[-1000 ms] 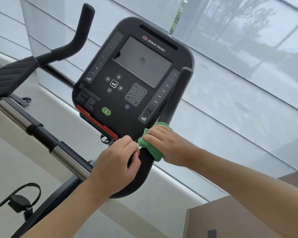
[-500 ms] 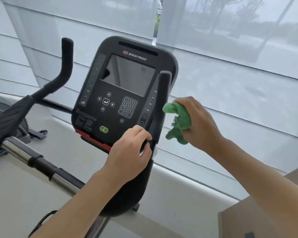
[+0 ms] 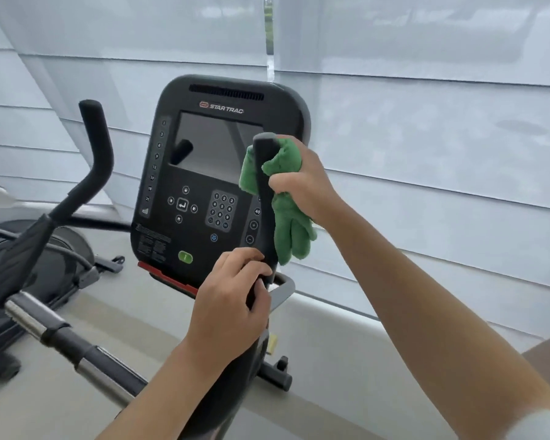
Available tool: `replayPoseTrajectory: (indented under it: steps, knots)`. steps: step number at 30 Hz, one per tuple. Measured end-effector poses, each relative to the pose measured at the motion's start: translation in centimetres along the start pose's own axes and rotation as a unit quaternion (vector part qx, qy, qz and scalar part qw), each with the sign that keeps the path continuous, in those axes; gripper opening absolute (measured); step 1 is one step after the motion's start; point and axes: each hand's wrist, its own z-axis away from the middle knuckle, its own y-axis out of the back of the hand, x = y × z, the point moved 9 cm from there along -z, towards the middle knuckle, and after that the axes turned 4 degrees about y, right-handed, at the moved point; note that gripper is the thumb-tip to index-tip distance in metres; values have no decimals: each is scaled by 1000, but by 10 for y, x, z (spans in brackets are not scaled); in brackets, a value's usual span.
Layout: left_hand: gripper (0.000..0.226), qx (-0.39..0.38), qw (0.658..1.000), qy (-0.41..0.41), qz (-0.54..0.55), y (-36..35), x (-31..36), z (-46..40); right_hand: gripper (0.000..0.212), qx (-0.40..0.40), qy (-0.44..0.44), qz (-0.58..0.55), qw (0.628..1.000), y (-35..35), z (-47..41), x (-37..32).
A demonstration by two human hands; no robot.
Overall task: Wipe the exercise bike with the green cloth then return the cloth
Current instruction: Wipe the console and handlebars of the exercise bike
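The right hand clamps the crumpled green microfibre cloth around the upright black foam handlebar; the left hand grips its base.

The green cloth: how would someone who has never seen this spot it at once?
Find the black exercise bike console with its grey screen. Just right of it rises a black upright handlebar grip; the right hand wraps the fuzzy green cloth around its top. It is the only bright green fabric here.

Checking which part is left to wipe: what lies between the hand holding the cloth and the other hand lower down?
In the head view, a bare stretch of the black handlebar separates the right hand from the left hand; the green cloth hangs beside it.
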Motion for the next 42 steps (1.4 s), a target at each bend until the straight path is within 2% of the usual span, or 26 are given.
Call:
replayPoseTrajectory:
  steps: [5, 16, 22, 26, 28, 31, 33, 36, 42]
  knots:
    - [14, 22, 1000, 4, -13, 4, 0, 0, 65, -1, -33, -50, 998, -11, 22, 43]
    - [16, 42, 999, 5, -14, 6, -1, 0, 63, 22, -100, -119, 988, -29, 79, 82]
    - [17, 56, 998, 9, -9, 10, -4, 4, 49, -20, -155, -97, 983, -57, 148, 97]
    - [18, 33, 999, 6, -17, 14, -3, 11, 45, -9, -160, -27, 987, -33, 136, 84]
    - [17, 10, 1000, 3, -9, 15, -3, 19, 48, 54, -132, 1, 990, -8, 123, 64]
    - [16, -20, 1000, 16, 13, 17, -5, 38, 56, 132, -18, 66, 989, 25, 96, 11]
    - [15, -25, 999, 38, 28, 20, -12, 46, 60, 143, 70, 130, 979, 26, 73, -25]
    - [17, -18, 998, 46, 41, 26, -16, 48, 65, 135, 176, 268, 938, -3, 53, -53]
    - [17, -1, 997, 46, 64, 34, -17, 45, 70, 162, 193, 322, 912, -32, 81, -21]
